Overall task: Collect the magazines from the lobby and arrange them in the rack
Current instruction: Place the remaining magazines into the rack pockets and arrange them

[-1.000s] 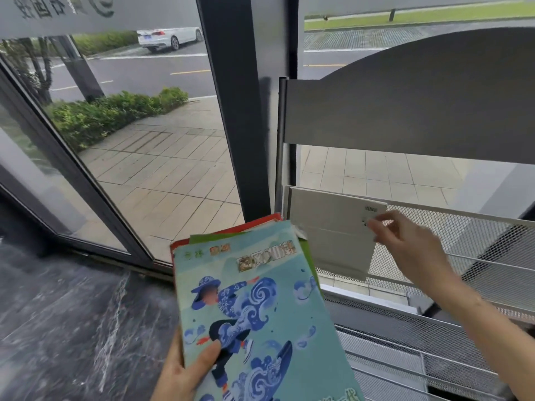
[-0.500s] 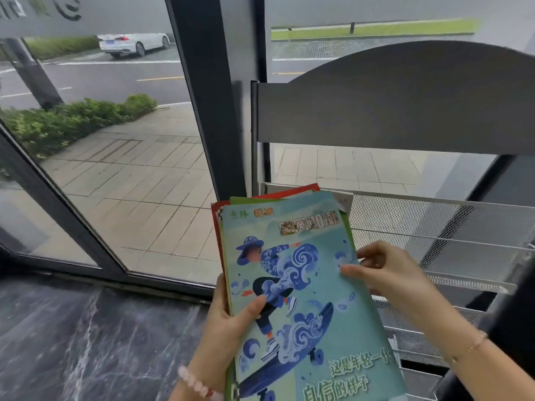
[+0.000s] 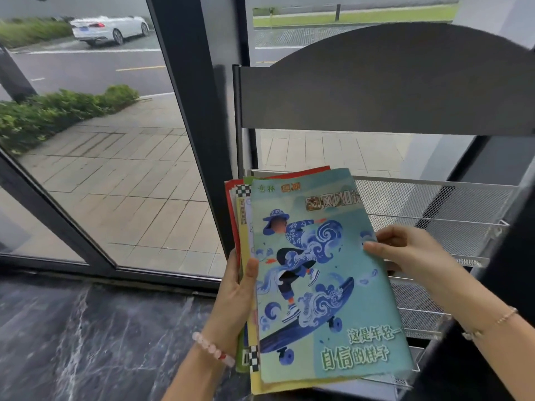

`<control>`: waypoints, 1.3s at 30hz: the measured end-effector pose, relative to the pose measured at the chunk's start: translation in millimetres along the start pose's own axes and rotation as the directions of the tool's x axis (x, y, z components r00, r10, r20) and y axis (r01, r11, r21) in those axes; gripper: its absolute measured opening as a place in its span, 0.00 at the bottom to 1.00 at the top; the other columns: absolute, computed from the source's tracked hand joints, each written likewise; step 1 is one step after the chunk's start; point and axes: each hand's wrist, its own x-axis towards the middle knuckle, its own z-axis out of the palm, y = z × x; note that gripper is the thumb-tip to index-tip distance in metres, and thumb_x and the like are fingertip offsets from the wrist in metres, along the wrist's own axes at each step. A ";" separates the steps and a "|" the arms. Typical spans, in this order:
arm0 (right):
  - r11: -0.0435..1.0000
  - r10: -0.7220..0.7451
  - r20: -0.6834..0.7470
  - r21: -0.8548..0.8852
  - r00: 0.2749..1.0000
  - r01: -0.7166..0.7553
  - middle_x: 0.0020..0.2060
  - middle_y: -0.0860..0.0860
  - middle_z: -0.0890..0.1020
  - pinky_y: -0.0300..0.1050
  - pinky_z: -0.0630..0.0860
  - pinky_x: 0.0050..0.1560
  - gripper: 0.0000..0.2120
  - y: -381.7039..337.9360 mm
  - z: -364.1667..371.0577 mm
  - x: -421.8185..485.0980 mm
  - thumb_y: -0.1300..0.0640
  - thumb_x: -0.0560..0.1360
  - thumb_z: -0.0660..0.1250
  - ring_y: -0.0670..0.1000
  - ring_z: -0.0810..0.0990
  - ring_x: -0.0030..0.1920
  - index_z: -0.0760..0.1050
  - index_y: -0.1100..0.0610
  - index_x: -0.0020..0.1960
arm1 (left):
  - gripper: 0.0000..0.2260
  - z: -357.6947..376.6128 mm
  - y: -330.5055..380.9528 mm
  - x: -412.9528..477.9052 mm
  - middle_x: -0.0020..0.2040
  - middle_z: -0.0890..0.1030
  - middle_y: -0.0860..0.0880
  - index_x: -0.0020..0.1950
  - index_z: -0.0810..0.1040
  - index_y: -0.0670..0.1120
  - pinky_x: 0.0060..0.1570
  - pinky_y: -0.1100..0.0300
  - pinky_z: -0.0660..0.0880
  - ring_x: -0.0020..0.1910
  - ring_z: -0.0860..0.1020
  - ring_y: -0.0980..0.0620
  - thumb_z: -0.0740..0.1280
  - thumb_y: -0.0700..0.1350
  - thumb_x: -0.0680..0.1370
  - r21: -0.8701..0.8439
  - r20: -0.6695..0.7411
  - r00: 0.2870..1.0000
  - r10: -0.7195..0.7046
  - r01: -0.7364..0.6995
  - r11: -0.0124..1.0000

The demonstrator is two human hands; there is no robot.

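I hold a stack of magazines [image 3: 244, 215] in front of me. On top lies a teal magazine [image 3: 341, 285] with a blue skateboarder on its cover. My left hand [image 3: 236, 299] grips the stack's left edge, thumb on the teal cover. My right hand [image 3: 405, 250] pinches the right edge of the teal magazine. Behind the stack stands the magazine rack [image 3: 434, 204], with white mesh tiers stepping down to the right and a dark arched top panel [image 3: 390, 88]. The upper tier's left part is hidden behind the stack.
A dark window post [image 3: 191, 111] stands just left of the rack. Glass panes [image 3: 101, 169] run to the left, with pavement, a hedge and a white car outside. Dark marble floor [image 3: 86, 342] lies below. A dark upright [image 3: 492, 256] borders the rack on the right.
My right hand left the white booklet at the rack's top tier and came down to grasp the teal magazine's right edge. The stack rose toward the rack.
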 end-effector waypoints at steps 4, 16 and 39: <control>0.987 -0.086 -0.061 -0.143 0.994 0.077 0.41 0.58 0.82 0.55 0.78 0.45 0.08 1.4 -3.2 -2.9 0.59 0.69 0.72 0.58 0.81 0.42 0.74 0.59 0.42 | 0.15 3.4 -0.5 2.4 0.50 0.80 0.54 0.64 0.66 0.54 0.30 0.67 0.77 0.37 0.83 0.60 0.57 0.47 0.77 -0.006 0.010 1.000 -0.002 0.002 1.000; 0.960 0.047 0.276 0.254 0.960 -0.120 0.40 0.61 0.85 0.42 0.80 0.28 0.19 -0.2 -17.0 -6.2 0.63 0.63 0.69 0.56 0.85 0.34 0.72 0.58 0.54 | 0.16 1.9 -1.6 4.4 0.52 0.82 0.54 0.58 0.70 0.60 0.36 0.63 0.79 0.45 0.84 0.55 0.61 0.54 0.70 -0.014 0.025 1.000 -0.010 0.011 1.000; 0.997 0.004 0.352 0.066 0.936 -0.029 0.46 0.56 0.85 0.46 0.81 0.31 0.39 17.6 -28.1 3.2 0.43 0.47 0.80 0.59 0.85 0.42 0.77 0.55 0.54 | 0.14 -8.0 -2.0 7.4 0.59 0.80 0.46 0.60 0.70 0.59 0.47 0.49 0.80 0.53 0.81 0.43 0.62 0.45 0.77 -0.064 -0.058 0.998 -0.004 0.001 0.998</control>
